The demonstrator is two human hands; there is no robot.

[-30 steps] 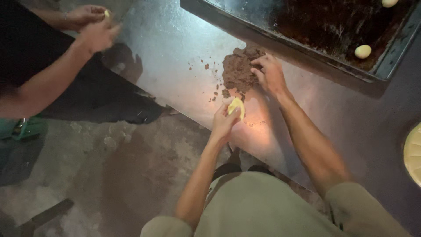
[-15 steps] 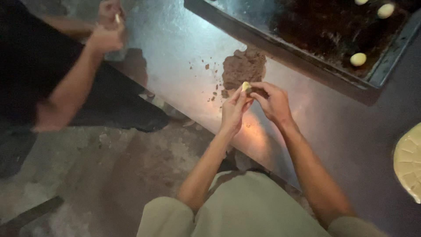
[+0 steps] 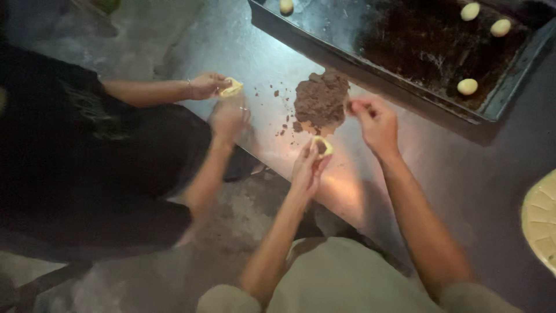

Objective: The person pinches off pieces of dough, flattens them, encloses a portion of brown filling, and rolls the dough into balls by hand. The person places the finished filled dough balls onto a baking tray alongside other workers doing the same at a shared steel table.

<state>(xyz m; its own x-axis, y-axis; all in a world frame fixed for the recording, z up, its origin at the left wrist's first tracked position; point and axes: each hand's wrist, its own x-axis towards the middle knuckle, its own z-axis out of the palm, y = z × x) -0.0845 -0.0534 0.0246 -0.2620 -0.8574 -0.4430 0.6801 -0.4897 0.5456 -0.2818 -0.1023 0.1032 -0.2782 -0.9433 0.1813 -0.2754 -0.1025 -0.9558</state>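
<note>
Dough piece [image 3: 322, 146] within left-hand [image 3: 307, 165] grip

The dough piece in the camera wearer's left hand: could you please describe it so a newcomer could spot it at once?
Start at the dark baking tray, then drop to the brown filling mound on the metal table. Just below it, the left hand cups the dough piece: pale yellow, open, with brown filling inside, unlike the closed balls on the tray.

A dough piece [image 3: 322, 146] is cupped at the fingertips of the left hand [image 3: 307, 165]. A filling heap [image 3: 321, 99] lies on the metal table [image 3: 255, 64] just beyond those fingertips, left of the right hand's [image 3: 376, 122] fingers. A tray [image 3: 370, 64] (dough balls [image 3: 467, 86] inside) is set beyond both hands.
</note>
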